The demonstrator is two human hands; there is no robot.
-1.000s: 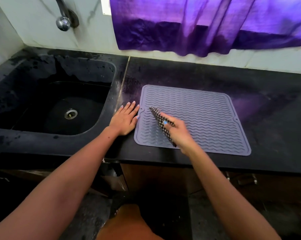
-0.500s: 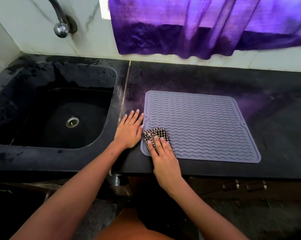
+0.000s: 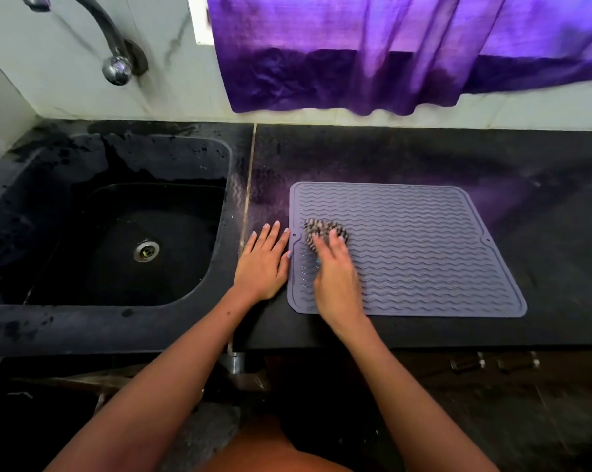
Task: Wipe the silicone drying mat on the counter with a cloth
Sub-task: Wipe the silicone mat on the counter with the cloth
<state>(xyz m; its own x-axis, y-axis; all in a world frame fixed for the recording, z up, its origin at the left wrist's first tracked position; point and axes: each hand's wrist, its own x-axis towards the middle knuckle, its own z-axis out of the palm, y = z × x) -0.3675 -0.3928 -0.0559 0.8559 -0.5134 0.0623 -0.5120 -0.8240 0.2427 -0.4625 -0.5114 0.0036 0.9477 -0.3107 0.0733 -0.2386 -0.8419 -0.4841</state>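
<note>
On the far left I see the tap (image 3: 115, 64) fixed on the white wall, and below it the black sink (image 3: 32, 321) with a metal drain (image 3: 146, 251) in its bottom. To the right of the sink begins the dark counter (image 3: 424, 155). My left hand (image 3: 263, 258) lies flat on the counter between the sink and the mat, palm down, the fingers straight and a little spread; its thumb side is just beside the left edge of the mat, and I cannot tell if it really touches it. Next comes the grey mat (image 3: 424, 253) with wavy ridges, lying flat on the counter near the front edge. My right hand (image 3: 335, 277) is on the left part of the mat and presses the checked cloth (image 3: 323, 229) down on it. The cloth is bunched under the fingertips and shows beyond them, close to the small notch on the left edge of the mat. The fingers look rather straight on top of the cloth, but the hand is blurred, so I cannot tell if the thumb pinches the cloth. Above the mat, on the wall, hangs a purple curtain (image 3: 390, 52).
</note>
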